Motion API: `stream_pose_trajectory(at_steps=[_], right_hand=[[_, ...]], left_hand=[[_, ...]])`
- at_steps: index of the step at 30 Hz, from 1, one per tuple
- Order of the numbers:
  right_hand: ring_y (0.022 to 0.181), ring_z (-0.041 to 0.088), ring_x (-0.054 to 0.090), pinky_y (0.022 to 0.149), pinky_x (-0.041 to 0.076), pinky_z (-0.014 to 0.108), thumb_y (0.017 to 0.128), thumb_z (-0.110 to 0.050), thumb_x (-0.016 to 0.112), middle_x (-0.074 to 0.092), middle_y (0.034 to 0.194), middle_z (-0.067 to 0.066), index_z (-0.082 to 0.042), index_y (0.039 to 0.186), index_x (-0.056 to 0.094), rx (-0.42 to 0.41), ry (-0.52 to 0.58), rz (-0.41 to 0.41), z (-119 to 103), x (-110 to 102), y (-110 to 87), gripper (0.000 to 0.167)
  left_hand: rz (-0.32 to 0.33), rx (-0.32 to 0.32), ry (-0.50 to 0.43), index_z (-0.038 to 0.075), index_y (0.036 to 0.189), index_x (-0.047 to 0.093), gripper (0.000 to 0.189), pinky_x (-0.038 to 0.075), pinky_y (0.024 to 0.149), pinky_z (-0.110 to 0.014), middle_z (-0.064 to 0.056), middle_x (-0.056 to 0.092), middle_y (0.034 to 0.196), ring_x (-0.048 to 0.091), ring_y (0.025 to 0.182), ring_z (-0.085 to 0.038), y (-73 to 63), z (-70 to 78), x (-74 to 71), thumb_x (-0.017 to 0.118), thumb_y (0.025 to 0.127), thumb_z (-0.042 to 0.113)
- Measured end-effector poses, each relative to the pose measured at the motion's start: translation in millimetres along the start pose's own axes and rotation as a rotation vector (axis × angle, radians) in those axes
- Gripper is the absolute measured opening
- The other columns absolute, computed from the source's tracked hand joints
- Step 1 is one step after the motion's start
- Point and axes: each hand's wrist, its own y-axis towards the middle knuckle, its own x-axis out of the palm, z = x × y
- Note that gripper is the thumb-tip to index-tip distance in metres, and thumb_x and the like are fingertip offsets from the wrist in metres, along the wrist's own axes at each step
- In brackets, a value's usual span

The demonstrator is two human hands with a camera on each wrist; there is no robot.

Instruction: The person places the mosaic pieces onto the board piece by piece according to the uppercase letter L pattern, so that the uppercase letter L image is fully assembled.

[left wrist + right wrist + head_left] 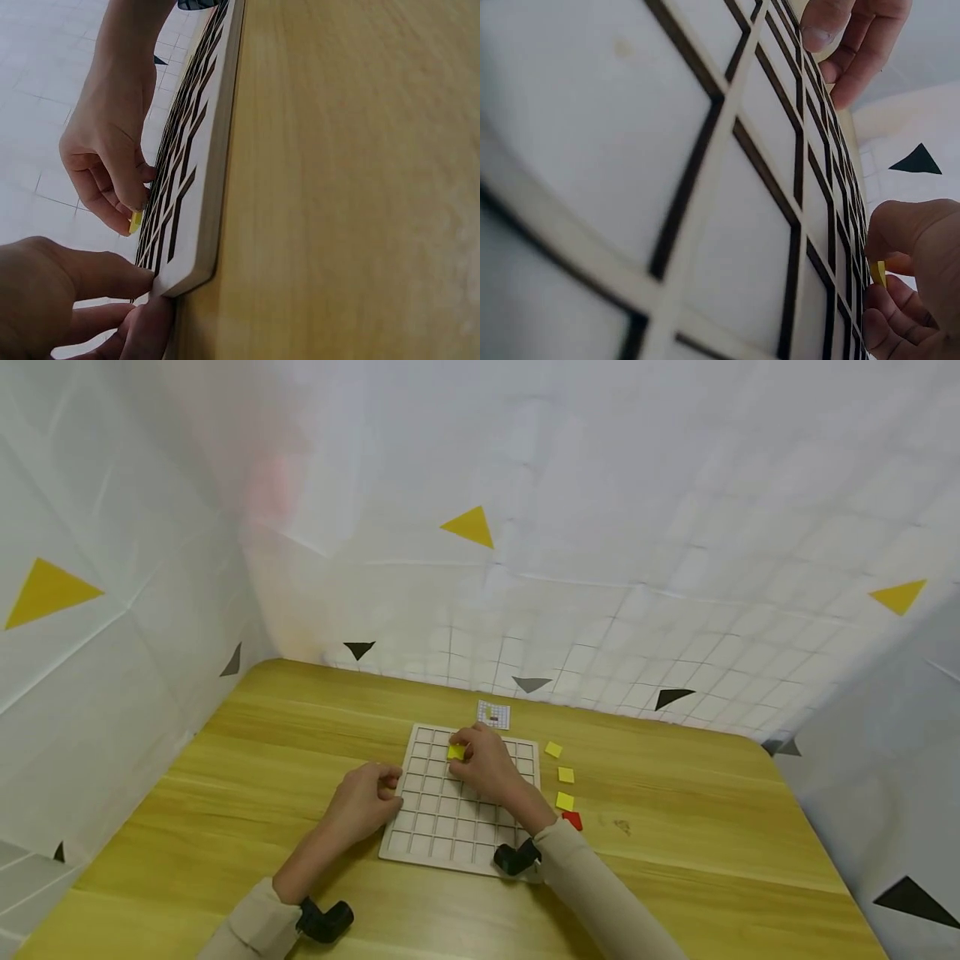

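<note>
A pale wooden grid board [442, 847] with square cells lies on the table. Thumb and index finger of my right hand [491, 766] pinch a small yellow square tile [456, 751] over the far part of the grid. The right wrist view has that yellow tile [878, 272] edge-on between the fingertips, close to the grid surface. My left hand [363, 802] holds the board's left edge. In the left wrist view, the thumb of the left hand [82, 292] lies at the top of the edge, with curled fingers beside it.
Right of the board lie three yellow tiles [566, 775] in a loose column and a red tile [572, 820]. A small printed grid card [493, 715] sits beyond the far edge. White sheeting with coloured triangles surrounds the wooden table [690, 827].
</note>
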Motion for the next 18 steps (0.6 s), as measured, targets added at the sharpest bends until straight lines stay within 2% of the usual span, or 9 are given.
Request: stream_pose_trajectory(at_steps=[10, 18], right_hand=[[0.081, 0.014, 0.057, 0.069, 0.05, 0.031, 0.084, -0.008, 0.073, 0.058, 0.099, 0.006, -0.006, 0.113, 0.072, 0.013, -0.035, -0.011, 3.4, 0.8, 0.7, 0.029], [0.079, 0.014, 0.056, 0.068, 0.049, 0.03, 0.082, -0.008, 0.074, 0.058, 0.097, 0.005, -0.005, 0.113, 0.073, -0.017, -0.015, -0.009, 8.6, 0.9, 2.1, 0.031]], left_hand=[[-0.013, 0.016, -0.008, -0.003, 0.119, 0.069, 0.039, 0.056, 0.072, -0.035, -0.005, 0.065, 0.096, 0.065, 0.082, -0.015, 0.9, -0.7, -0.7, 0.074, 0.081, 0.0], [-0.013, 0.018, -0.016, -0.003, 0.119, 0.069, 0.038, 0.056, 0.073, -0.036, -0.006, 0.066, 0.097, 0.065, 0.083, -0.016, -0.6, 0.4, -1.3, 0.073, 0.081, -0.001]])
